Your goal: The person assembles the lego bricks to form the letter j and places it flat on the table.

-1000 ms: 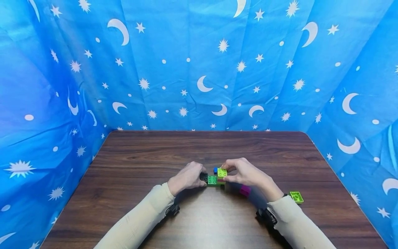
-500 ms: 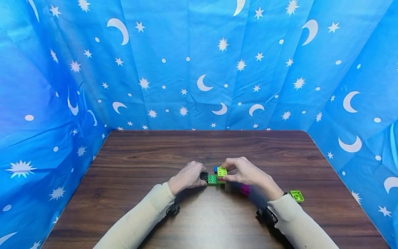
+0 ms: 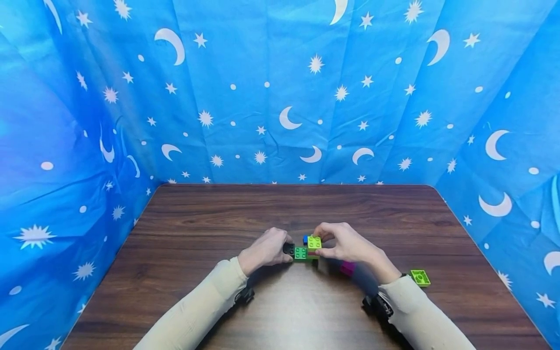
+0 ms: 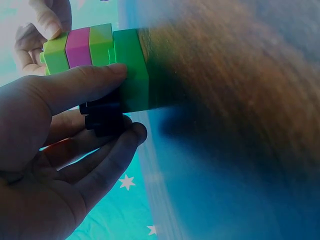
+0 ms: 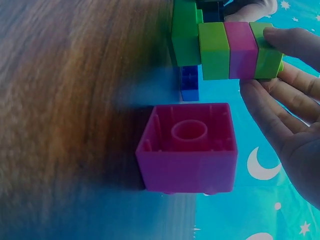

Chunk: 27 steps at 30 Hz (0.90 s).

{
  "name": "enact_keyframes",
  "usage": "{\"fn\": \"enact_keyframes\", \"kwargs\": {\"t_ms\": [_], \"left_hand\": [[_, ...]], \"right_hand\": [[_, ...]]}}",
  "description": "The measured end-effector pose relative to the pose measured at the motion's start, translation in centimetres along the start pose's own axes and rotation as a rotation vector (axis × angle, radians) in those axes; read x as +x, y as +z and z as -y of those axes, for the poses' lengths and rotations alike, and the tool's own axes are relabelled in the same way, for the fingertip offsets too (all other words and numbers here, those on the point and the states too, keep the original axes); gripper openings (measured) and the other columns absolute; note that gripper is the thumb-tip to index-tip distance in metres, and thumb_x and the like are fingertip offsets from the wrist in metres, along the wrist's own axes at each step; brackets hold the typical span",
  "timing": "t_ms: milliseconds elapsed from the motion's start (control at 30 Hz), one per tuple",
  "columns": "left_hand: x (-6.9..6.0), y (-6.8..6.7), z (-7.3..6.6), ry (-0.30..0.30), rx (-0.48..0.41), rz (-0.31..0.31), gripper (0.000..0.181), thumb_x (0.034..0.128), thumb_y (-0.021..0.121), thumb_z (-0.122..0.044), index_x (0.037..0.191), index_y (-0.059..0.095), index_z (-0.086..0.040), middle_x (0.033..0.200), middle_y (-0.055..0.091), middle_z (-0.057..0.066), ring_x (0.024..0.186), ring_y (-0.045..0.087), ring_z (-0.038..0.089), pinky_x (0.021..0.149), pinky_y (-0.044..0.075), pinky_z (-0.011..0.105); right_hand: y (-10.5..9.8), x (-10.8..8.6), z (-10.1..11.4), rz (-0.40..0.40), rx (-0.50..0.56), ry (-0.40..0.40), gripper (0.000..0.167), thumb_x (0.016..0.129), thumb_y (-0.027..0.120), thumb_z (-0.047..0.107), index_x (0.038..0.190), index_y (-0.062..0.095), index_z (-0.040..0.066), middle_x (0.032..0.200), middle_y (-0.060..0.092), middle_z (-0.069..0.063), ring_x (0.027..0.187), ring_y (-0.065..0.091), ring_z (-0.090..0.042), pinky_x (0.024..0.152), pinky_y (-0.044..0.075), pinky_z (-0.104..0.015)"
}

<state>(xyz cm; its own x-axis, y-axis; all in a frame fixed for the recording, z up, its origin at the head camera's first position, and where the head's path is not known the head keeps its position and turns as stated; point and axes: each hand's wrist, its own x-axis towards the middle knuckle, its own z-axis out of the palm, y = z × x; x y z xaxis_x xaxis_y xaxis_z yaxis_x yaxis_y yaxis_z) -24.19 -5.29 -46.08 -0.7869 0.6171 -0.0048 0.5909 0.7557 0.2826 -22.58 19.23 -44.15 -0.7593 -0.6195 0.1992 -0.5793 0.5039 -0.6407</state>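
In the head view a green base brick lies on the table between both hands. On its right end rises a stack of lime, pink and lime bricks, clearest in the right wrist view: lower lime, pink, top lime. My right hand pinches the top lime brick between thumb and fingers. A black brick sits on the base's left end. My left hand grips it, the thumb reaching along its near side and over the green brick. Fingers partly hide the black brick.
Behind the stack stands a blue brick. A loose magenta brick, its hollow underside showing, lies near my right wrist. Farther right on the table is an overturned lime brick. Blue star-patterned cloth surrounds the table.
The head view has shifted slightly. Both hands keep their hold on the bricks, with no visible movement of the stack.
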Motion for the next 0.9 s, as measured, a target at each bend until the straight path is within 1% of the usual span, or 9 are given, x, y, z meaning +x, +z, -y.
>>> {"fn": "enact_keyframes", "kwargs": {"t_ms": [100,300,500,567,800,900], "left_hand": [[-0.03,-0.02,-0.04,-0.003,-0.009,0.005,0.033,0.0746,0.084,-0.028,0.102,0.075,-0.012,0.087,0.07,-0.003,0.07,0.057,0.005,0.062,0.049,0.021],[-0.06,-0.1,-0.05,0.009,-0.018,-0.005,0.034,0.0745,0.084,-0.027,0.102,0.075,-0.01,0.088,0.071,-0.001,0.07,0.058,0.006,0.063,0.05,0.02],[-0.15,-0.13,-0.05,0.01,-0.022,-0.004,0.035,0.0744,0.084,-0.027,0.103,0.075,-0.01,0.089,0.071,0.0,0.071,0.059,0.006,0.064,0.05,0.021],[-0.16,-0.18,-0.06,0.009,-0.023,-0.001,0.034,0.0744,0.084,-0.027,0.103,0.075,-0.01,0.088,0.071,-0.001,0.071,0.059,0.006,0.063,0.05,0.021],[-0.11,-0.33,-0.11,0.01,-0.016,0.004,0.034,0.0742,0.084,-0.028,0.102,0.075,-0.011,0.087,0.071,-0.001,0.072,0.059,0.007,0.064,0.05,0.021],[-0.09,-0.37,-0.1,0.009,-0.016,0.007,0.034,0.0744,0.084,-0.028,0.102,0.075,-0.011,0.088,0.071,-0.001,0.072,0.059,0.007,0.064,0.05,0.021]], "right_hand": [[0.01,0.0,-0.05,0.001,0.006,0.007,0.028,0.082,0.079,0.017,0.105,0.063,0.013,0.099,0.069,0.003,0.091,0.069,-0.015,0.08,0.057,-0.041],[-0.05,-0.09,-0.2,0.001,-0.026,0.033,0.029,0.083,0.078,0.022,0.107,0.064,0.016,0.101,0.068,0.005,0.093,0.068,-0.013,0.083,0.056,-0.04],[-0.18,-0.24,-0.38,-0.006,-0.044,0.026,0.029,0.084,0.077,0.024,0.108,0.064,0.016,0.102,0.068,0.006,0.095,0.067,-0.012,0.084,0.056,-0.04],[-0.28,-0.27,-0.38,-0.015,-0.046,0.021,0.03,0.083,0.077,0.024,0.109,0.064,0.016,0.103,0.068,0.006,0.095,0.067,-0.013,0.084,0.056,-0.041],[-0.63,-0.44,-0.41,-0.023,-0.026,0.012,0.036,0.083,0.077,0.022,0.114,0.063,0.01,0.107,0.068,0.002,0.097,0.068,-0.024,0.085,0.055,-0.044],[-0.81,-0.49,-0.46,-0.025,-0.033,0.01,0.038,0.083,0.077,0.021,0.116,0.062,0.008,0.108,0.068,0.001,0.097,0.067,-0.023,0.085,0.055,-0.043]]}}
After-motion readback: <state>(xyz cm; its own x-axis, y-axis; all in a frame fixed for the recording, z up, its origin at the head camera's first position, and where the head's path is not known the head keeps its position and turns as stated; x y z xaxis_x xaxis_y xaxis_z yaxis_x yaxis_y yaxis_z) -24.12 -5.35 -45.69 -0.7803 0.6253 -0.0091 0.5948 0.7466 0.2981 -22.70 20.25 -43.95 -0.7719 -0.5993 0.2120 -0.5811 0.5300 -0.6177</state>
